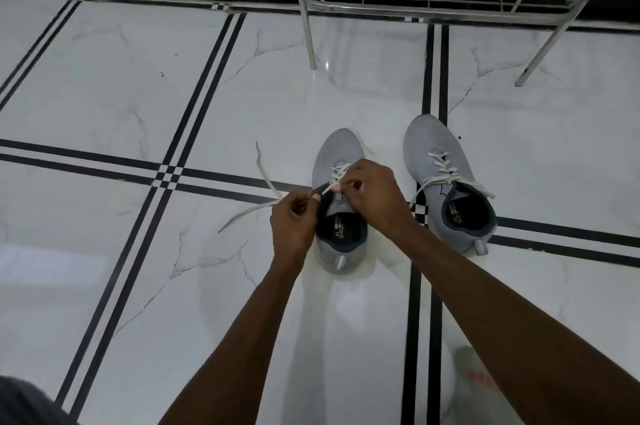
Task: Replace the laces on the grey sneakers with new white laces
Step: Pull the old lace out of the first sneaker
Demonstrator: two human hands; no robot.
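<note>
At centre floor, the left sneaker (337, 217) is being laced by both hands, toe to 12 o'clock, heel to 6.

Its lace (265, 179) is pinched by the left hand (294, 220) at the collar, and pinched by the right hand (374, 196) over the eyelets; loose ends trail toward 9 o'clock. An eyelet could be skipped, or the ends left uneven, if one side is pulled harder. The right sneaker (446, 182), at 3 o'clock, is laced but untied.

Two grey sneakers side by side on tiled floor, toes pointing away. Left sneaker (337, 213): white lace (266, 182) partly threaded, loose ends trailing left. Right sneaker (450, 182): laced in white (446, 170), ends untied.
</note>
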